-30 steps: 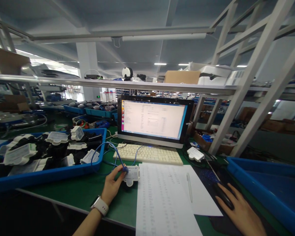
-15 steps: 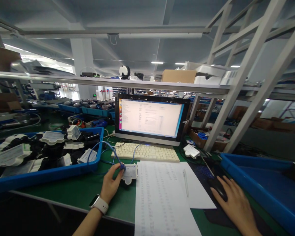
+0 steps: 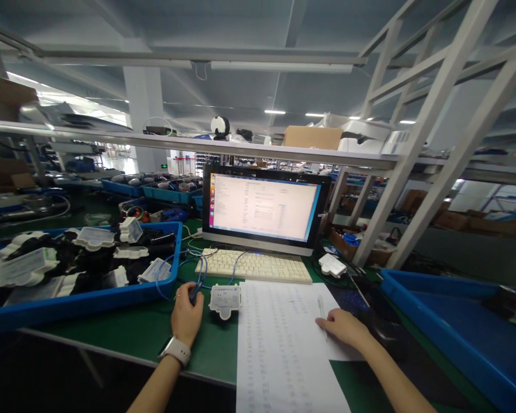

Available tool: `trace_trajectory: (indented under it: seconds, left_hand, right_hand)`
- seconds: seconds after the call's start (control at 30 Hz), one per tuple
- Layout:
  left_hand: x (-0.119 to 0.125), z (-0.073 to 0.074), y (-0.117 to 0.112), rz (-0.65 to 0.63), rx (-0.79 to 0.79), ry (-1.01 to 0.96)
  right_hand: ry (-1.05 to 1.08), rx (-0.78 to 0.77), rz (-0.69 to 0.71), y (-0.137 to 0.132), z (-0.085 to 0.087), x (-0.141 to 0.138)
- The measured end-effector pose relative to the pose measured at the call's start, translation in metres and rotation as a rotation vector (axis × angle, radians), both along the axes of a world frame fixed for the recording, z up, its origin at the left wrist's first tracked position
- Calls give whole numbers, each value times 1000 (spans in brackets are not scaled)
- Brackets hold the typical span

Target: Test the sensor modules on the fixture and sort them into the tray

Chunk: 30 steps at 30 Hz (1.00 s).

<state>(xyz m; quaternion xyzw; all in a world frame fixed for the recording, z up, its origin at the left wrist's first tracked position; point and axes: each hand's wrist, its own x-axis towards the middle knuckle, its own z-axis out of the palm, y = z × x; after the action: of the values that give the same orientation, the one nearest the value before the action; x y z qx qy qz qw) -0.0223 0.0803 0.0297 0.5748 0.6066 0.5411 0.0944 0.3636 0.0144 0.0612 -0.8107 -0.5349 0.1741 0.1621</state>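
Note:
My left hand (image 3: pixel 186 314), with a watch at the wrist, is closed around the dark blue plug end of a blue cable (image 3: pixel 204 269). Just right of it, apart from the fingers, a white module with a printed label (image 3: pixel 225 300) lies on the green bench top. My right hand (image 3: pixel 344 327) is over the printed sheets (image 3: pixel 279 344), its fingertips pinched at the middle of a white pen (image 3: pixel 320 304); the fingers partly cover the pen. The black computer mouse (image 3: pixel 387 331) sits beyond that wrist, with no hand on it.
A blue bin (image 3: pixel 112 301) at left is piled with white-and-black modules. Behind the papers stand a keyboard (image 3: pixel 258 265) and a lit monitor (image 3: pixel 262 209). Another white module (image 3: pixel 332 265) lies right of the keyboard. A second blue bin (image 3: pixel 447 321) and slanted metal posts (image 3: pixel 421 137) flank the right.
My left hand has moved left with the cable's plug, away from the white module. My right hand has left the mouse and moved left onto the pen.

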Motion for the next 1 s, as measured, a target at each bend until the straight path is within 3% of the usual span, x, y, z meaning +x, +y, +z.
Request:
trace_trajectory:
  seconds: [0.23, 0.47, 0.63, 0.83, 1.0]
  left_hand:
    - [2, 3, -1, 0, -89, 120]
    - [2, 7, -2, -26, -112, 176]
    - [4, 11, -5, -67, -16, 199]
    - [7, 11, -6, -177, 83, 229]
    - [8, 12, -6, -235, 123, 234]
  right_hand:
    - [461, 61, -49, 1, -6, 0]
    - [826, 441, -221, -1, -18, -17]
    - [885, 569, -245, -2, -24, -25]
    - [879, 573, -143, 4, -20, -45]
    - [767, 562, -82, 9, -26, -57]
